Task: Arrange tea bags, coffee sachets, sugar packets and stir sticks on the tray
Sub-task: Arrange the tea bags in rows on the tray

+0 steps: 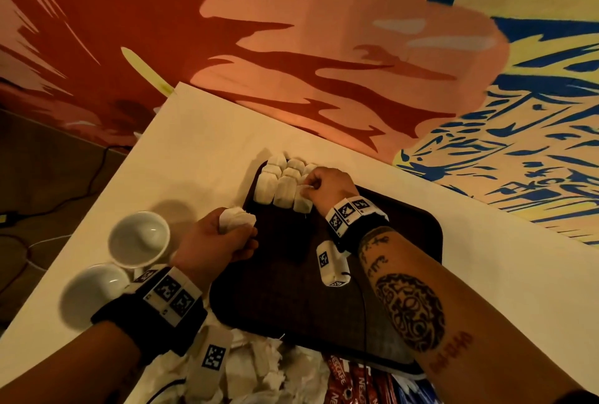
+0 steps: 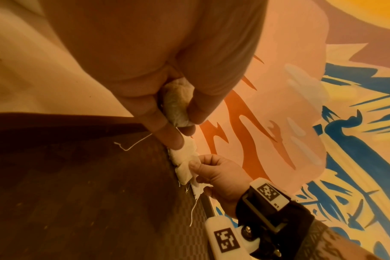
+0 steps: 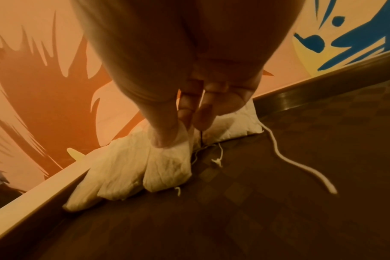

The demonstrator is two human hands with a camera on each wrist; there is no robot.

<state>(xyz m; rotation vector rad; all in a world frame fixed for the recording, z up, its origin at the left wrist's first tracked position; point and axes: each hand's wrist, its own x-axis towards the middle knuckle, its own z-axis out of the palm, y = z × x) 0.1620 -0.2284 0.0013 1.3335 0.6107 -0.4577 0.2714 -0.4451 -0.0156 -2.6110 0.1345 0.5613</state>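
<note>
Here, right hand [image 1: 327,188] pinching tea bag [image 1: 303,199]

This looks like a café or a hotel refreshment corner. A white table [image 1: 201,144] stands against a wall painted with a big mural [image 1: 324,30] in red, orange, blue and yellow. On the table lie a dark serving tray [image 1: 405,232], rows of tea bags [image 1: 278,186], two white cups [image 1: 139,238] tipped on their sides, and red Nescafé sachets [image 1: 353,384] near the edge. The light is dim and warm.
</note>
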